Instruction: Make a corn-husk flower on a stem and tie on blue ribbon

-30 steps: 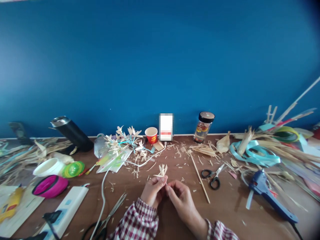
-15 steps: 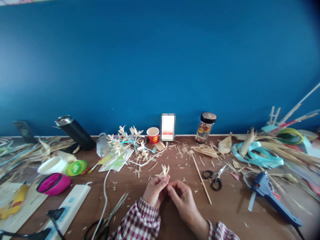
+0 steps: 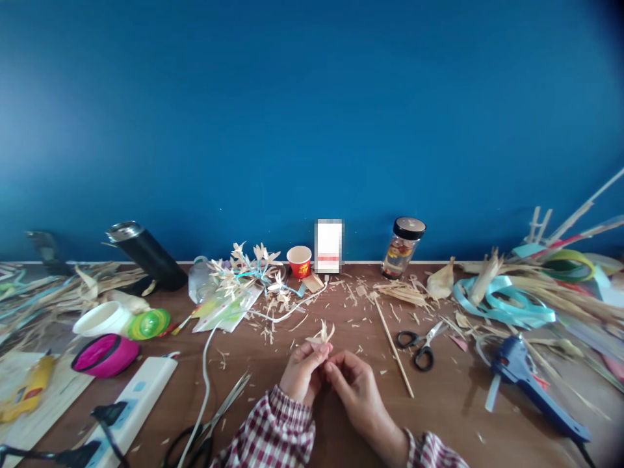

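A small pale flower of dried husk (image 3: 322,333) points upward from the fingertips of my left hand (image 3: 303,372), which is closed on its base. Close against it, my right hand (image 3: 355,389) is pinched below the flower. Whatever lies between its fingertips is hidden. Beyond the hands, a bunch of similar husk flowers on light-blue stems (image 3: 258,270) lies at the back. A thin wooden stick (image 3: 396,351) and small black-handled scissors (image 3: 423,344) lie to the right. Larger scissors (image 3: 212,422) rest left of my left sleeve.
A blue glue gun (image 3: 533,387) lies at right, near light-blue ribbon (image 3: 517,309) and dried husks (image 3: 440,279). A lidded jar (image 3: 402,250), red paper cup (image 3: 299,265) and black flask (image 3: 151,257) stand along the wall. A power strip (image 3: 139,403) and white cable (image 3: 205,370) are at left.
The flower has turned slightly in my left fingers, and its petals sit at a different angle. Both hands stay together in nearly the same place. The view has shifted a little.
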Tool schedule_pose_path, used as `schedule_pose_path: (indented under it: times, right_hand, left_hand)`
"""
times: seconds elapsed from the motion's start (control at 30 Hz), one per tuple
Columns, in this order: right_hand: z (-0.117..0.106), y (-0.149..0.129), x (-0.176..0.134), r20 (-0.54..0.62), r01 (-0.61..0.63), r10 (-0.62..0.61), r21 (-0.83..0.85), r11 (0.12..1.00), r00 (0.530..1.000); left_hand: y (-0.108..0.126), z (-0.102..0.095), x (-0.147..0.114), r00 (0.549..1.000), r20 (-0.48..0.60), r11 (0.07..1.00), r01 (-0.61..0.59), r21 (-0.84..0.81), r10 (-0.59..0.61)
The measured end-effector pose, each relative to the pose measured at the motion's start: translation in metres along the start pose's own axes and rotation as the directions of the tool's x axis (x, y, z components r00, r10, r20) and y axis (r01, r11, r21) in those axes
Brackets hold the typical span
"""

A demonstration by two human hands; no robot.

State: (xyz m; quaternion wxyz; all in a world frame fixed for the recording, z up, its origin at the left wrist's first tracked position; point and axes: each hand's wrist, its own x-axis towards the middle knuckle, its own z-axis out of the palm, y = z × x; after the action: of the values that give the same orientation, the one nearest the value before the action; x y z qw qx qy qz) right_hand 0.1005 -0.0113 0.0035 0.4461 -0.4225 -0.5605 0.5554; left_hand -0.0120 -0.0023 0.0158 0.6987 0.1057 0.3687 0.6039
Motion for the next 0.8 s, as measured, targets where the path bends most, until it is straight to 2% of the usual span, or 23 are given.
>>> schedule_pose_path:
  times: [0.17,0.3,0.6,0.67,0.73,0.8]
  right_hand:
    - [-0.001,-0.003,0.0,-0.019,-0.003,0.003,0.013,1.0,1.0]
    - [0.0,-0.007,-0.001,-0.038,-0.006,0.007,0.019,1.0,0.999]
    - [-0.006,-0.011,0.003,-0.003,0.001,-0.001,-0.053,0.999,1.0]
    - [-0.013,-0.019,0.005,-0.043,0.037,-0.043,-0.137,0.99,0.998]
    - [-0.022,-0.03,0.008,-0.099,0.107,-0.14,-0.287,0.952,0.985]
    - [-0.031,-0.044,0.011,-0.068,0.24,-0.307,-0.477,0.846,0.949]
  left_hand:
    - [0.0,-0.002,0.001,0.998,0.009,0.998,0.062,-0.01,-0.062]
    - [0.001,-0.001,0.001,0.998,0.017,0.998,0.06,0.026,-0.06]
    - [-0.003,0.001,0.001,0.994,-0.05,0.977,-0.081,0.196,0.092]
    - [-0.004,-0.002,0.002,0.987,-0.065,0.958,-0.123,0.258,0.144]
    - [-0.005,-0.005,0.003,0.979,-0.061,0.922,-0.161,0.352,0.194]
    - [-0.007,-0.007,0.002,0.973,-0.029,0.875,-0.192,0.445,0.228]
